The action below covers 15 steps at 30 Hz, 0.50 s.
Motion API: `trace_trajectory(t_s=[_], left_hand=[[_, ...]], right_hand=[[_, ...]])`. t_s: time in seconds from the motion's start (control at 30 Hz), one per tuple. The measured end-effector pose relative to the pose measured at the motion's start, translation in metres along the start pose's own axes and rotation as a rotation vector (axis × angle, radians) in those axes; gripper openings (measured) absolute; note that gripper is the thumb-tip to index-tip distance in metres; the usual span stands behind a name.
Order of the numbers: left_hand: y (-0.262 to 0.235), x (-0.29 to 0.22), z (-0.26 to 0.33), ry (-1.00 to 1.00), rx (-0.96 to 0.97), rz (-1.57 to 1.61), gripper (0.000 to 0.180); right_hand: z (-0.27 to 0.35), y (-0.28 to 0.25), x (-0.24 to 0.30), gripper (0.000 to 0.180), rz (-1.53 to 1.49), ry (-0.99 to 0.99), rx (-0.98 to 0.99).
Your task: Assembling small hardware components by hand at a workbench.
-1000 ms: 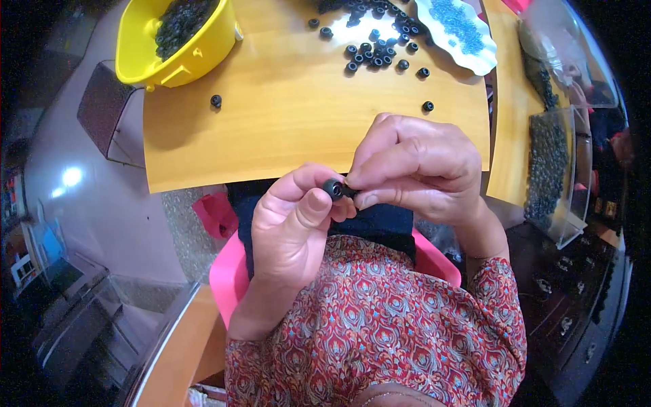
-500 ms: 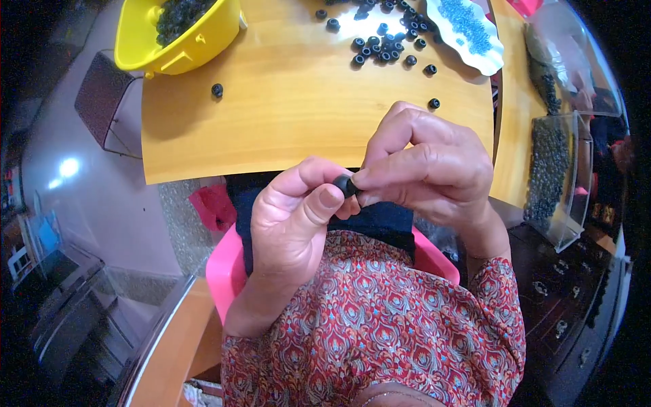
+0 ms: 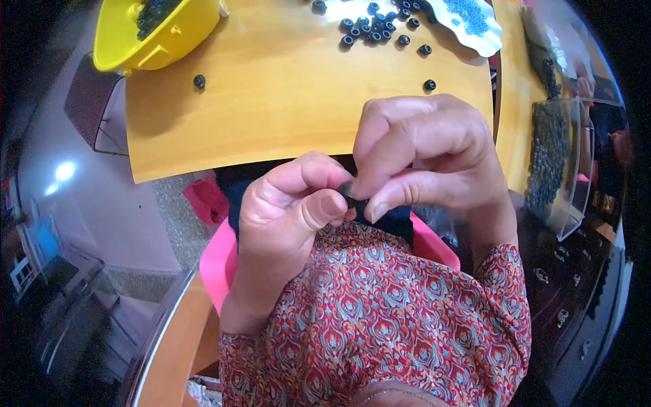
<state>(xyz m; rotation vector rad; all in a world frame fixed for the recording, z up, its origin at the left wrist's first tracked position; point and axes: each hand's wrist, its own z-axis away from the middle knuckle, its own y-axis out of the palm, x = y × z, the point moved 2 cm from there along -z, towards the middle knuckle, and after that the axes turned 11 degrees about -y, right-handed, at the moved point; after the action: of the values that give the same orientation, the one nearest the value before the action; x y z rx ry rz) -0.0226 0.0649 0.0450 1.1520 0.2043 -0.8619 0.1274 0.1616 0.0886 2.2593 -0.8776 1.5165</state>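
My left hand (image 3: 285,214) pinches a small black round part (image 3: 347,195) between thumb and fingers, just off the table's near edge and above my lap. From the other side my right hand (image 3: 427,156) meets it, fingers curled and the index fingertip pressed on the part. The right thumb tip sits slightly apart, below it. Fingers cover much of the part. Similar black parts with pale ringed holes lie in a loose cluster (image 3: 369,28) at the far side of the table. Single ones rest at the left (image 3: 199,82) and nearer the right hand (image 3: 430,85).
On the wooden table (image 3: 271,115) a yellow tub (image 3: 159,51) of black parts stands far left. A white wavy-edged dish (image 3: 485,44) holds small blue pieces at the far right. Further right is a clear box (image 3: 553,163) of dark pieces. A pink chair (image 3: 220,264) is under me.
My right thumb has come away from the black part and dropped lower, while the index fingertip stays on it. The left hand keeps its pinch. The whole view has shifted slightly.
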Motion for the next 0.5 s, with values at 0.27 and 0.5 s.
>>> trace_trajectory(t_s=[0.27, 0.5], left_hand=[[0.002, -0.004, -0.004, -0.052, 0.125, 0.027, 0.021], [0.008, 0.001, -0.003, -0.117, 0.181, 0.176, 0.019]], right_hand=[[-0.002, -0.004, -0.005, 0.044, -0.139, 0.068, 0.077], [0.002, -0.004, -0.002, 0.038, -0.132, 0.042, 0.092]])
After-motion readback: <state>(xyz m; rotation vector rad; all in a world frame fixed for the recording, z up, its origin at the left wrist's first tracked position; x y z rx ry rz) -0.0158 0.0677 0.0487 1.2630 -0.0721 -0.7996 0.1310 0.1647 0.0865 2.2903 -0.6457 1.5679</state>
